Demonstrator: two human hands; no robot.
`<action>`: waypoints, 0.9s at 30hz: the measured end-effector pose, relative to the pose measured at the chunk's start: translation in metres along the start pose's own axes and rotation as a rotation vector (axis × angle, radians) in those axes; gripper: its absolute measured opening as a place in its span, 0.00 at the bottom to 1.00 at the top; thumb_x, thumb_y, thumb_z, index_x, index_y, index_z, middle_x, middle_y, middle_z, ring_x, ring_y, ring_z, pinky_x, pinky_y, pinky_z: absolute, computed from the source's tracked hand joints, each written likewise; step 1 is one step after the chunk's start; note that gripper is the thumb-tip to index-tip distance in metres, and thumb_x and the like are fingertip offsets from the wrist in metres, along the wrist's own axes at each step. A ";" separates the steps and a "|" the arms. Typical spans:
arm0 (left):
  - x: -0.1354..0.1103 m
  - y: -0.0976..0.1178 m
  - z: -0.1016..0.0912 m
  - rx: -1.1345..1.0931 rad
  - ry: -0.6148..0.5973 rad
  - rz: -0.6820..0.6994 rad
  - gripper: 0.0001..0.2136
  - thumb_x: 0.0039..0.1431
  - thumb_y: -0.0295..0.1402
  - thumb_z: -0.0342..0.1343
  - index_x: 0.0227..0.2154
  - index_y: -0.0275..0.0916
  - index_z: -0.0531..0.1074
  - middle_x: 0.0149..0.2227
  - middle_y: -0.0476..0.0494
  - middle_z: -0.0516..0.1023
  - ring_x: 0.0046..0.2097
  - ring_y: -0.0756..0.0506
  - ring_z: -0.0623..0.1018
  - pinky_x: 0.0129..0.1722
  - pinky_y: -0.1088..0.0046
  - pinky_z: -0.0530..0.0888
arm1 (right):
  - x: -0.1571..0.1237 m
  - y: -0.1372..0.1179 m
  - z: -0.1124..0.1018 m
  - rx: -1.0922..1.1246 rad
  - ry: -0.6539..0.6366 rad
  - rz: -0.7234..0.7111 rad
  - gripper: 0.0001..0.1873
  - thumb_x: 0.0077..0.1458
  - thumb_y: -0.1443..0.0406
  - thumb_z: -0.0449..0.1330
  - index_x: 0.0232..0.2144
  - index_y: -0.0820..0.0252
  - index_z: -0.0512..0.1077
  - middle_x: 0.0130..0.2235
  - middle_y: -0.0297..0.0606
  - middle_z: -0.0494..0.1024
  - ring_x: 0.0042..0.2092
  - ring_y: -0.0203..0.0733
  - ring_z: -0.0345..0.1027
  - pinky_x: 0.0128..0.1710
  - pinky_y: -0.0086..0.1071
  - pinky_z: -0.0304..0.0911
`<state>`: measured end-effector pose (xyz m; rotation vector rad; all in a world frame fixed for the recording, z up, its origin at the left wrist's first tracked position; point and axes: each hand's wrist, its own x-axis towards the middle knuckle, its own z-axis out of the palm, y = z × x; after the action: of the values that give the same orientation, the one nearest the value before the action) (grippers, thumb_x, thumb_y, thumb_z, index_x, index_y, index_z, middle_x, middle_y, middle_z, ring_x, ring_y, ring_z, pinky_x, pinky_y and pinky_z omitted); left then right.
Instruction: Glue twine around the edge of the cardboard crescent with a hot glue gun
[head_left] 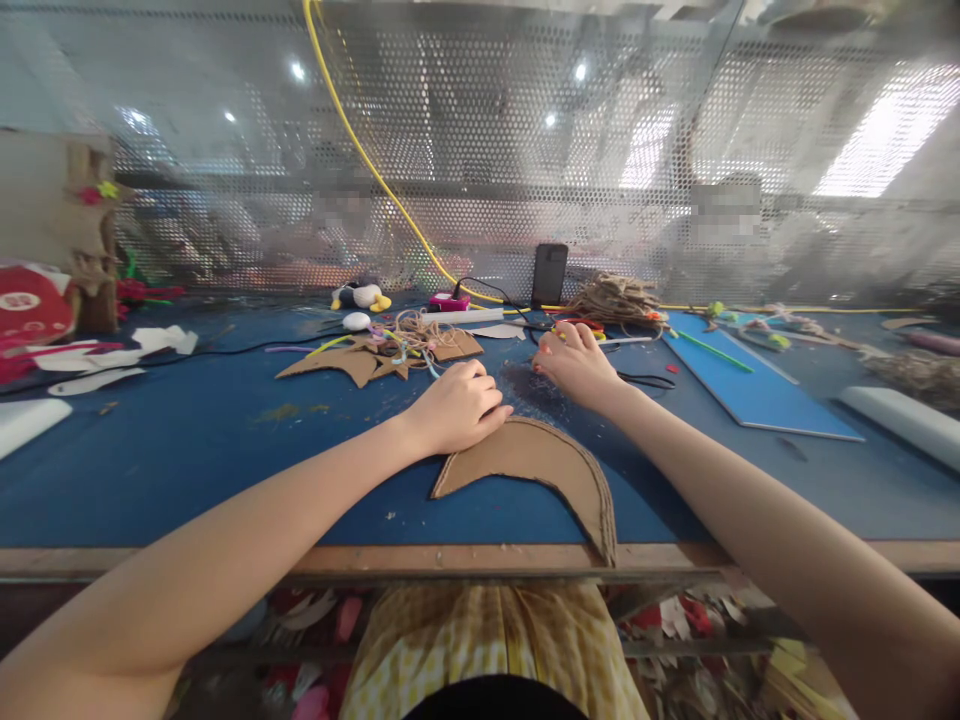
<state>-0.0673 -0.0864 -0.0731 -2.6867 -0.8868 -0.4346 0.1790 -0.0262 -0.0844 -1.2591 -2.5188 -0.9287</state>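
Observation:
A crescent of layered brown cardboard lies near the front edge of the table, its lower tip reaching over the wooden edging. My left hand is closed on its upper left part, fingers curled and thumb along the cardboard. Farther back and to the right, my right hand is low over the table with its fingers bent down and drawn together. Whatever they hold, if anything, is hidden. Small orange and yellow items lie just behind that hand. Cut cardboard pieces, including a star, lie beyond my left hand with tangled string.
A blue board with a green stick lies at right, near a white block. A phone leans upright at the back beside a twine bundle. A plush toy and a yellow cable are at the mesh screen.

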 end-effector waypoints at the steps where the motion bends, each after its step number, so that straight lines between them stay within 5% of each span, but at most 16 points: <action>1: 0.000 0.000 0.001 0.001 0.001 0.000 0.19 0.71 0.38 0.48 0.28 0.36 0.77 0.32 0.39 0.79 0.46 0.39 0.72 0.50 0.61 0.69 | 0.001 0.000 0.000 -0.011 0.006 -0.009 0.14 0.66 0.65 0.52 0.40 0.58 0.79 0.51 0.47 0.75 0.57 0.57 0.52 0.57 0.47 0.47; 27: 0.001 0.001 0.000 -0.027 0.013 -0.003 0.17 0.70 0.37 0.51 0.28 0.36 0.77 0.32 0.40 0.79 0.45 0.40 0.73 0.49 0.60 0.69 | 0.007 -0.004 0.006 -0.139 0.045 -0.049 0.18 0.64 0.69 0.48 0.40 0.64 0.78 0.52 0.51 0.73 0.57 0.56 0.56 0.59 0.47 0.48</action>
<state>-0.0660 -0.0864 -0.0727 -2.7041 -0.8873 -0.4676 0.1728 -0.0197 -0.0884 -1.2043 -2.4979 -1.1484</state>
